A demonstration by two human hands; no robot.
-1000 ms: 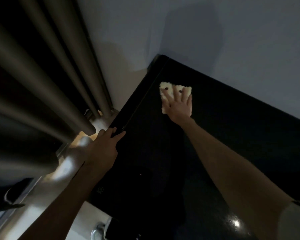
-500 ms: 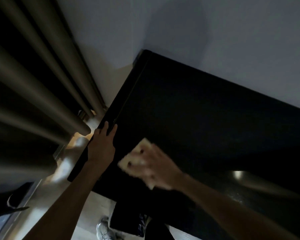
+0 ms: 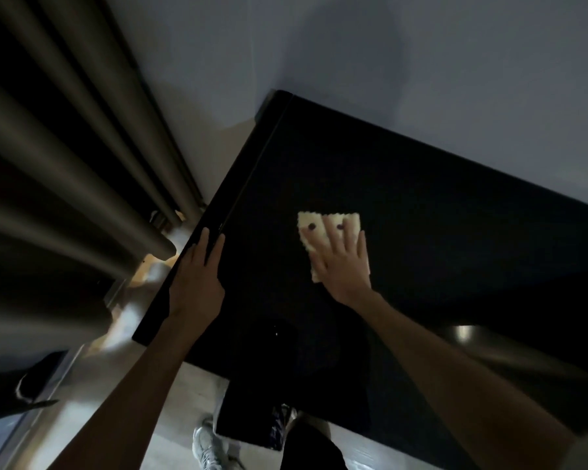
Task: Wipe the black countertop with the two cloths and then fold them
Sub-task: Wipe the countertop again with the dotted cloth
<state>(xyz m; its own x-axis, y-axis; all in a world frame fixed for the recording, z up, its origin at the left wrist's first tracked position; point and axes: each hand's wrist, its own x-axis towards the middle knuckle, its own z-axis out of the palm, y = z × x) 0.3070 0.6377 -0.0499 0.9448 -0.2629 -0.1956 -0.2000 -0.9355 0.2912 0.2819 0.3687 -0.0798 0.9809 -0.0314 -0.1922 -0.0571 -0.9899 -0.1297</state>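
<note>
A pale yellow cloth (image 3: 314,225) with two dark spots lies flat on the black countertop (image 3: 421,205). My right hand (image 3: 345,266) presses down on its near half, fingers spread and flat. My left hand (image 3: 197,276) rests on the countertop's left edge, fingers together and extended, holding nothing. Only one cloth is in view.
A grey wall (image 3: 387,62) borders the counter's far side. Heavy grey curtains (image 3: 65,164) hang at the left. A narrow gap of light floor (image 3: 143,300) runs between curtain and counter. A shoe (image 3: 207,446) shows below the near edge.
My right hand has pushed the cloth from the near left edge back out toward the middle of the counter. The left hand stayed on the edge.
</note>
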